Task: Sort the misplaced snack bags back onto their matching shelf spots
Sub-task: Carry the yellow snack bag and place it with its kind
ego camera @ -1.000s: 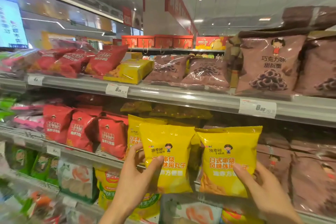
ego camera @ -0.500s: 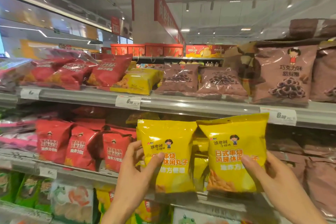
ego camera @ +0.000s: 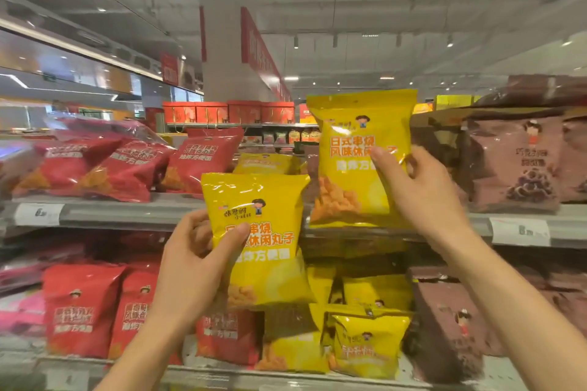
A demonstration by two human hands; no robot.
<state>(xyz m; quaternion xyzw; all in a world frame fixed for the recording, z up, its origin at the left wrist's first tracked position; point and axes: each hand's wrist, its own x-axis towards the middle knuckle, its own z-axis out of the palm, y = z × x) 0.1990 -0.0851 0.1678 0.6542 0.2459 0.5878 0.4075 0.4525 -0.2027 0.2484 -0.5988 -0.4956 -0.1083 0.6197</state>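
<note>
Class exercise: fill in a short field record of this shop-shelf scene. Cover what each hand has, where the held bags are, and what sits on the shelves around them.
left hand: left hand grips the lower yellow bag, thumb on its front
right hand: right hand grips the raised yellow bag in front of the upper shelf
upper shelf stock: red bags at left, a lying yellow bag in the middle, brown bags at right
lower shelf stock: red bags, yellow bags, brown bags
price tags: white price tags, print unreadable
</note>
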